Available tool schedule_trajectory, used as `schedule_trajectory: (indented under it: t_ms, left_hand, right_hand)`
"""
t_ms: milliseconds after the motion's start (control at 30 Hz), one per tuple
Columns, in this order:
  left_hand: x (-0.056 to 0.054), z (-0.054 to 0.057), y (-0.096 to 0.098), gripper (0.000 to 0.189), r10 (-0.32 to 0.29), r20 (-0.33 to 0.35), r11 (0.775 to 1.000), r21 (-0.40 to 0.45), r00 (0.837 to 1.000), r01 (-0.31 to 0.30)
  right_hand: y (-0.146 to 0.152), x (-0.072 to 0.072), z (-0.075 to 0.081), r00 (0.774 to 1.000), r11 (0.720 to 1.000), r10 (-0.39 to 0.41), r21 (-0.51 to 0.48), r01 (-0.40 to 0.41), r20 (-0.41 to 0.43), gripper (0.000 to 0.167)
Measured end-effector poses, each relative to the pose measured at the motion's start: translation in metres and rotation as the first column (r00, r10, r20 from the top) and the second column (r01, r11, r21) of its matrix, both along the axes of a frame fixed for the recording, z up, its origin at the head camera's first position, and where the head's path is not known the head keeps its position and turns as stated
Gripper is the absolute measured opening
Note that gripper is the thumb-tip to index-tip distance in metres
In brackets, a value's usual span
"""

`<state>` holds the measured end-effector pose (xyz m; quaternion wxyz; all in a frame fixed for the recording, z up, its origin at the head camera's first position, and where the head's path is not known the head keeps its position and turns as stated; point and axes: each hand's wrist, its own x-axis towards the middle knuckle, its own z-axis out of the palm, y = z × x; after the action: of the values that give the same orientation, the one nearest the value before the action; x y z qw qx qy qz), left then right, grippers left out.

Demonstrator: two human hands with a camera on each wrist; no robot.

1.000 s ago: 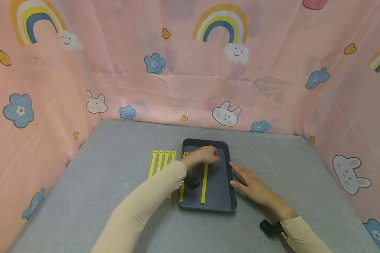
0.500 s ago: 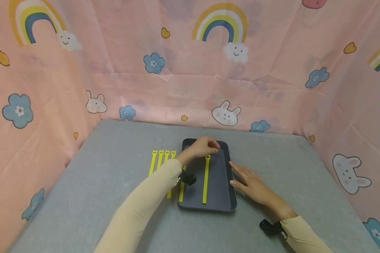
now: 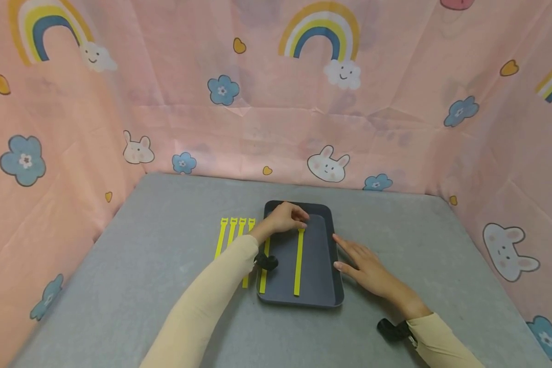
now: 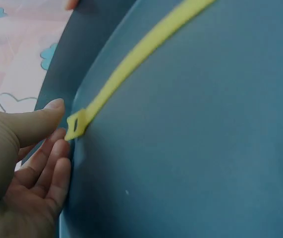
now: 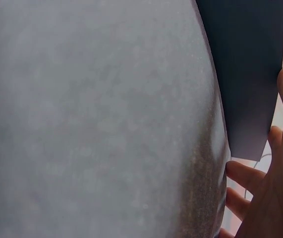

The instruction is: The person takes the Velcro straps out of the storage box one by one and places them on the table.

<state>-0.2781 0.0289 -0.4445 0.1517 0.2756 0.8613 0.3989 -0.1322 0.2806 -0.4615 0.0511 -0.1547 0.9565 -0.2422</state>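
Note:
In the head view, a dark grey tray (image 3: 321, 276) holds two yellow slotted cable ties, one (image 3: 298, 266) near its middle and another (image 3: 263, 281) along its left side. My left hand (image 3: 282, 217) hovers over the tray's far part, fingertips right at the middle tie's head. The left wrist view shows that slotted head (image 4: 76, 125) just past the parted thumb and fingers of my left hand (image 4: 27, 163). With fingers extended, my right hand (image 3: 372, 273) touches the tray's right wall; the right wrist view has its fingertips at the tray's side (image 5: 248, 89).
Left of the tray, several more yellow cable ties (image 3: 221, 237) lie side by side on the grey tabletop (image 3: 119, 286), partly hidden by my left sleeve (image 3: 202, 301). A pink patterned cloth (image 3: 257, 133) hangs behind and at both sides.
My left hand lifted off the middle tie's head toward the far rim, uncovering it, then shifted left and back close over it. The right hand and tray have stayed put.

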Motion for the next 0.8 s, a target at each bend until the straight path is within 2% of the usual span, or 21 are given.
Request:
schedule_trajectory:
  t_ms: [200,433,800]
  left_hand:
    - [-0.0026,-0.0049,-0.0043,0.026,-0.023,0.024,1.000,-0.002,0.999,0.023]
    - [-0.0026,-0.0043,-0.0037,0.028,-0.042,0.028,0.999,-0.021,0.999,0.042]
    - [-0.0029,-0.0092,-0.0018,0.024,-0.065,-0.026,0.996,-0.070,0.998,0.063]
  right_hand:
    - [-0.0010,0.0002,0.0009,1.000,1.000,-0.008,0.006,0.008,0.012,0.068]
    - [-0.0010,-0.0001,0.0020,1.000,1.000,-0.004,-0.001,0.004,0.011,0.068]
    - [-0.0012,-0.0005,0.0016,1.000,1.000,-0.001,0.009,0.001,0.013,0.068]
